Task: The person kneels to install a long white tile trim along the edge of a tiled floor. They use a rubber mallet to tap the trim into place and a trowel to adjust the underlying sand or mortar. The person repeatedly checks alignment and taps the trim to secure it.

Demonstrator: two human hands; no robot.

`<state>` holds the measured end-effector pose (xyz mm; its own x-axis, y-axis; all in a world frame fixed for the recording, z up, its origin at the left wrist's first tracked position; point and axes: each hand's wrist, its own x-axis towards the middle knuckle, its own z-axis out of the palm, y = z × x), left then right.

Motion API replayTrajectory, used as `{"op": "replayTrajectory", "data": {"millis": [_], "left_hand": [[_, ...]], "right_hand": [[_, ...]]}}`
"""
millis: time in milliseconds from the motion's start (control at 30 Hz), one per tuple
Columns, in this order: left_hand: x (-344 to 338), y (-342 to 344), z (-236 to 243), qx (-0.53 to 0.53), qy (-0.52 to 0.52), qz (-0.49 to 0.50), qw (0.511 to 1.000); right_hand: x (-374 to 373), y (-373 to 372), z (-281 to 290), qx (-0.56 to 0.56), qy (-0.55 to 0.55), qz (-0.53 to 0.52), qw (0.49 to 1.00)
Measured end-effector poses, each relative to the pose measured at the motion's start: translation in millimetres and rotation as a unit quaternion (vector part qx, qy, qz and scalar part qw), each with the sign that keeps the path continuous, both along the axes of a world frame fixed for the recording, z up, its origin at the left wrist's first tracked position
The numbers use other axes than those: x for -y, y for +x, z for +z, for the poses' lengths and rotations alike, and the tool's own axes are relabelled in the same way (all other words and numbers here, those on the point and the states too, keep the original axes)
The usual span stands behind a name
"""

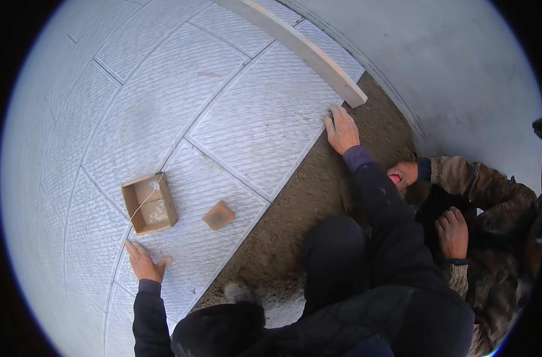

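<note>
Large pale paving slabs (271, 119) with a ribbed surface lie in rows with dark joints. My left hand (143, 262) rests on a slab at the lower left, thumb and fingers apart, just below a small open box (171, 202). A thin white cord (141, 206) crosses the box. To its right lies a reddish-brown block (218, 215), flat on the slab. Farther off, my right hand (343, 131) lies with fingers stretched out at the outer edge of a slab, close to the end of a long light-coloured board (309, 50). Neither hand holds anything.
Bare brown soil (288, 220) borders the slabs, between them and a grey wall (449, 59). At the right crouches a co-worker in a camouflage sleeve (485, 184). One co-worker's hand (406, 172) holds something red; the other hand (453, 232) is nearer. My dark-clothed knee (336, 256) is over the soil.
</note>
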<state>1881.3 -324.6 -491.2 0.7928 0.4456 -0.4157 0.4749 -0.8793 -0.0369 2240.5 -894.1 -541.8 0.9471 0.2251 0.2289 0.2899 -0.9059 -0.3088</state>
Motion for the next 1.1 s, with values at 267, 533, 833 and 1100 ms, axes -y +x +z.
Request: {"op": "replayTrajectory", "data": {"millis": [267, 533, 833, 1100], "left_hand": [[0.3, 4.1, 2.7, -0.030, 0.008, 0.011, 0.999], [3.0, 6.6, 8.2, -0.021, 0.001, 0.010, 1.000], [0.6, 4.7, 7.0, -0.009, -0.016, 0.021, 1.000], [51.7, -93.8, 147.7, 0.210, -0.155, 0.081, 0.962]], "right_hand": [[5.2, 28.8, 56.6, 0.211, -0.029, -0.015, 0.977], [19.7, 111.7, 45.7, -0.035, -0.140, -0.151, 0.978], [11.0, 113.9, 90.8, -0.126, -0.089, -0.134, 0.979], [-95.5, 17.2, 308.7, -0.293, 0.023, 0.050, 0.955]]}}
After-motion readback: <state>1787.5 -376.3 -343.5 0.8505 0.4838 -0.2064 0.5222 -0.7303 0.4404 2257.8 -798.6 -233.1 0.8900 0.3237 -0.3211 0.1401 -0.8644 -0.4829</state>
